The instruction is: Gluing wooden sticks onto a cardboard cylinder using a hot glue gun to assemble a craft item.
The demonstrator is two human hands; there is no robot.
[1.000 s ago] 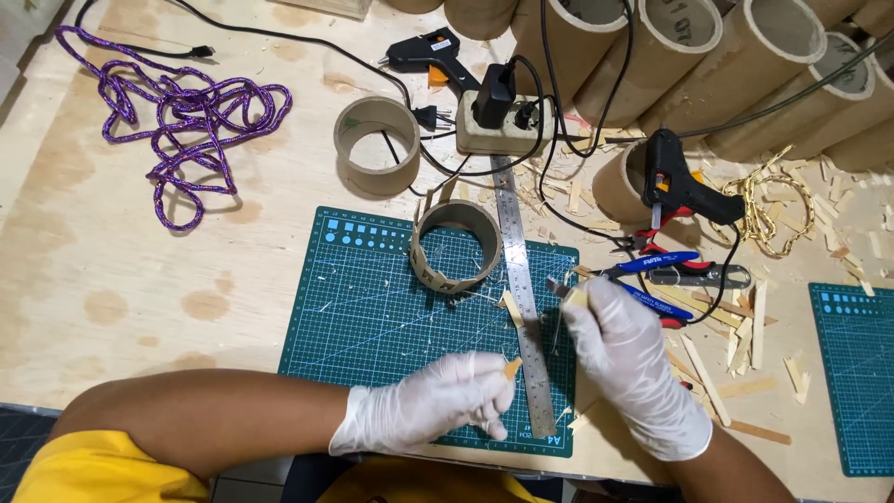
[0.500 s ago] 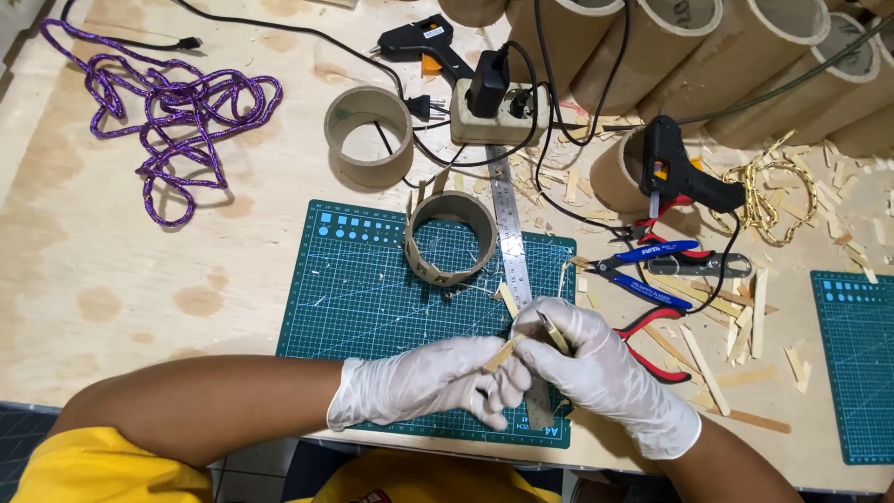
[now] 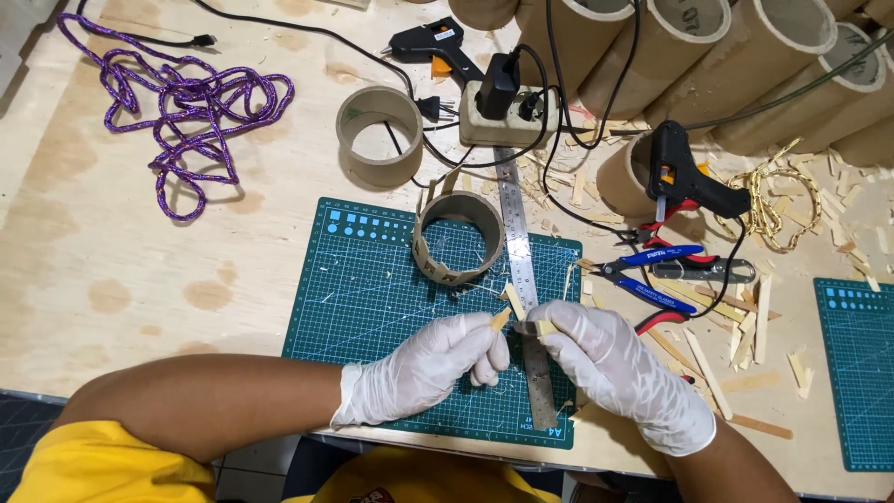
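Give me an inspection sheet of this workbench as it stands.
Surface: plywood table with a green cutting mat.
Job's things: thin wood strip; steel ruler; strip-clad cardboard ring.
Clutter: wood offcuts, blue-handled cutters, purple rope, cardboard tubes.
Hands: left hand and right hand, both gloved, pinch the strip.
Cables: black leads into a power strip; two glue guns.
Surroundings: nothing seen.

Gloved left hand (image 3: 424,365) and right hand (image 3: 615,368) pinching a small wooden strip (image 3: 503,319) over green cutting mat (image 3: 372,279), steel ruler (image 3: 520,270) beside, cardboard ring (image 3: 458,237) farther, purple rope (image 3: 182,102) far left on worktop (image 3: 112,270).
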